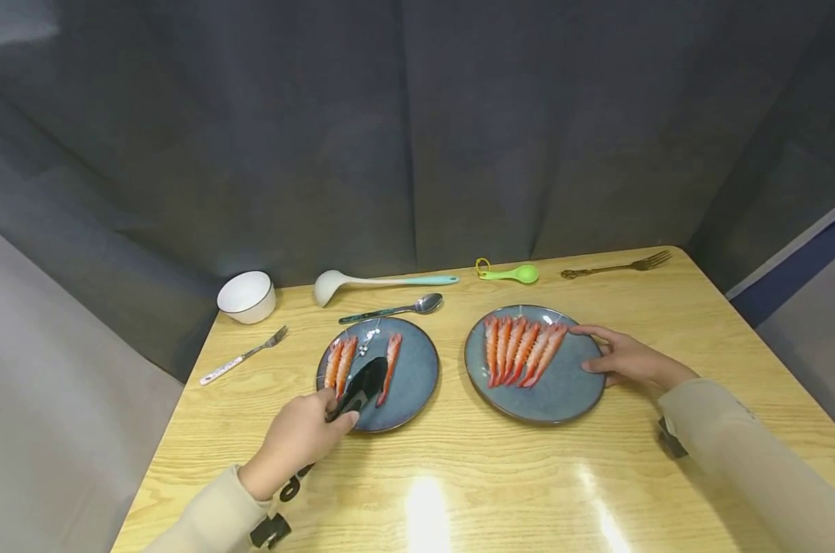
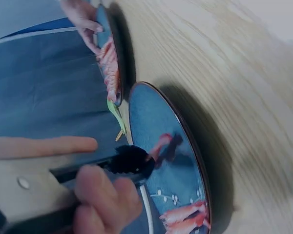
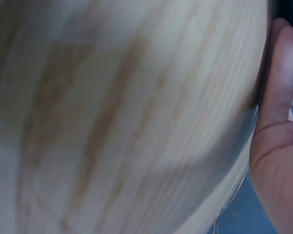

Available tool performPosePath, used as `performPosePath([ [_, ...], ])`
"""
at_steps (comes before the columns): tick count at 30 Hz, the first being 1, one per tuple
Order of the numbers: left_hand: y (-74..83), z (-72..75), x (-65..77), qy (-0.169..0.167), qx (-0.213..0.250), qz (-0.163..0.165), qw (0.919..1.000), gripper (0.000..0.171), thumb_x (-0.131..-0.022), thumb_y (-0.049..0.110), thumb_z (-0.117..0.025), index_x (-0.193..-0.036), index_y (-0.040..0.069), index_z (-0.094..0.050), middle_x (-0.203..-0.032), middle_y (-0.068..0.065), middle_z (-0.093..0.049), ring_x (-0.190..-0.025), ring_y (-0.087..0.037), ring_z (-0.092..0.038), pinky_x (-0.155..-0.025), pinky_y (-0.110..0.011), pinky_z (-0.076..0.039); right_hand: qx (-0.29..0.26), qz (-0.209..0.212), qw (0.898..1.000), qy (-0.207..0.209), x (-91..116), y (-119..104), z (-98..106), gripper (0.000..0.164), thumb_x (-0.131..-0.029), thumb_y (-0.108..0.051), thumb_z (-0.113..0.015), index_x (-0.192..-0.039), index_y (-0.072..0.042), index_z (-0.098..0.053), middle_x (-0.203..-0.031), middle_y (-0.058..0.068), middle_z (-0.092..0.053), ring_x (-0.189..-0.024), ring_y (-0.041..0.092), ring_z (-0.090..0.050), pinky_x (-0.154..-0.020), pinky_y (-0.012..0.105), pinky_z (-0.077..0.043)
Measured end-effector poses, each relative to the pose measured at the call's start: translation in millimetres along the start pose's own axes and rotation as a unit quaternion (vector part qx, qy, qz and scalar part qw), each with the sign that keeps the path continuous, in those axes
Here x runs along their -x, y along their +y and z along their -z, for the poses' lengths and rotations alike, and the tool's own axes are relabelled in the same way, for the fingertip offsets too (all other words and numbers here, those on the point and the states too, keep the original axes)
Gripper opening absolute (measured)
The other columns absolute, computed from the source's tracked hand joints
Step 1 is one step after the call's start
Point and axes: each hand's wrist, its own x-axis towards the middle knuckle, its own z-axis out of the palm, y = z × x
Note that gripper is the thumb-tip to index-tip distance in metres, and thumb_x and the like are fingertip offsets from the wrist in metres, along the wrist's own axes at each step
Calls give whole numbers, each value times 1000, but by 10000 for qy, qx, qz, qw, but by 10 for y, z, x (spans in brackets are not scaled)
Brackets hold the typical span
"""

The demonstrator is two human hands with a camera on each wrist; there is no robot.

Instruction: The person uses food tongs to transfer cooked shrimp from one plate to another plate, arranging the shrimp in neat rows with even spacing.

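Observation:
My left hand [image 1: 306, 430] grips black-tipped tongs [image 1: 363, 384] over the left blue plate [image 1: 417, 384]. The tongs' tips meet a single red-and-white shrimp [image 1: 390, 369], seen also as a shrimp [image 2: 158, 148] at the tips in the left wrist view. Two more shrimp [image 1: 340, 363] lie side by side at that plate's left. On the right, my right hand [image 1: 627, 359] holds the rim of a second blue plate [image 1: 541, 411], thumb over the edge. Several shrimp [image 1: 521, 349] lie there in a slanted row.
Behind the plates lie a spoon [image 1: 427, 303], a ladle [image 1: 362, 281], a green measuring spoon [image 1: 524, 273] and a bronze-coloured fork [image 1: 624, 266]. A white bowl [image 1: 247, 298] and another fork [image 1: 244, 358] are at the left. A dark curtain [image 1: 417, 138] hangs behind the wooden table [image 1: 500, 476].

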Motion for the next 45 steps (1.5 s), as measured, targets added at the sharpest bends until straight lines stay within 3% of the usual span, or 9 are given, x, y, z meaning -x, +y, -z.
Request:
performPosePath([
  [2, 8, 1, -9, -183, 456, 53, 9988, 35, -78, 44, -59, -66, 14, -46, -47, 4, -34, -40, -10, -30, -40, -25, -25, -64, -8, 10000, -18, 4, 4, 4, 71, -83, 0, -56, -139, -13, -14, -130, 37, -19, -94, 34, -55, -70, 48, -45],
  [6, 75, -3, -33, -440, 1154, 44, 9923, 35, -78, 47, -58, -72, 14, -50, -47, 5, -36, -40, -10, -32, -40, -25, -28, -207, -10, 9997, -94, 10, 9, 18, 72, -83, 1, -54, -139, -14, -11, -132, 36, -15, -97, 35, -53, -71, 49, -44],
  [11, 270, -40, -89, -524, 1687, -292, 9838, 38, -78, 51, -55, -81, 14, -52, -52, 2, -45, -42, -11, -39, -41, -27, -34, -289, -17, 9995, -91, 11, 19, 28, 72, -83, 2, -54, -139, -15, -12, -132, 36, -14, -96, 36, -54, -70, 49, -44],
  [17, 708, -178, -242, -608, 1803, -869, 9779, 37, -79, 52, -54, -81, 15, -51, -58, 3, -50, -47, -10, -44, -44, -27, -38, -348, 71, 9993, -136, -2, 28, 30, 72, -83, 3, -54, -139, -16, -14, -133, 34, -15, -97, 35, -53, -71, 49, -44],
  [23, 1199, -432, -421, -1065, 2102, -1262, 9636, 38, -78, 53, -55, -78, 15, -49, -50, 5, -46, -40, -9, -41, -38, -25, -34, -568, 127, 9974, -421, 3, 37, 45, 73, -84, 5, -51, -140, -21, -12, -135, 30, -14, -99, 38, -52, -72, 51, -42],
  [26, 1367, -547, -493, -1099, 1939, -1421, 9644, 37, -78, 52, -55, -76, 15, -48, -47, 5, -41, -38, -8, -38, -38, -25, -32, -767, 117, 9956, -525, 2, 42, 47, 75, -84, 6, -50, -139, -25, -11, -133, 30, -20, -98, 40, -51, -73, 52, -41],
  [30, 1519, -653, -582, -888, 1285, -1626, 9743, 38, -77, 52, -55, -72, 16, -47, -51, 6, -40, -43, -9, -38, -41, -25, -32, -789, 74, 9957, -473, 20, 42, 75, 76, -83, 6, -51, -139, -25, -10, -127, 30, -30, -95, 42, -52, -72, 52, -42],
  [36, 1577, -705, -670, -712, 486, -1850, 9789, 36, -78, 52, -55, -72, 17, -46, -54, 4, -44, -44, -11, -41, -40, -26, -32, -884, 181, 9932, -735, -8, 33, 71, 77, -84, 9, -48, -139, -25, -6, -128, 29, -29, -97, 43, -50, -72, 54, -41],
  [45, 1627, -775, -667, -585, -132, -2079, 9763, 37, -81, 49, -52, -87, 13, -50, -55, 5, -44, -42, -10, -42, -38, -26, -33, -1005, 105, 9900, -982, -3, 19, 97, 79, -84, 10, -48, -139, -27, -4, -131, 28, -26, -98, 45, -48, -73, 55, -40],
])
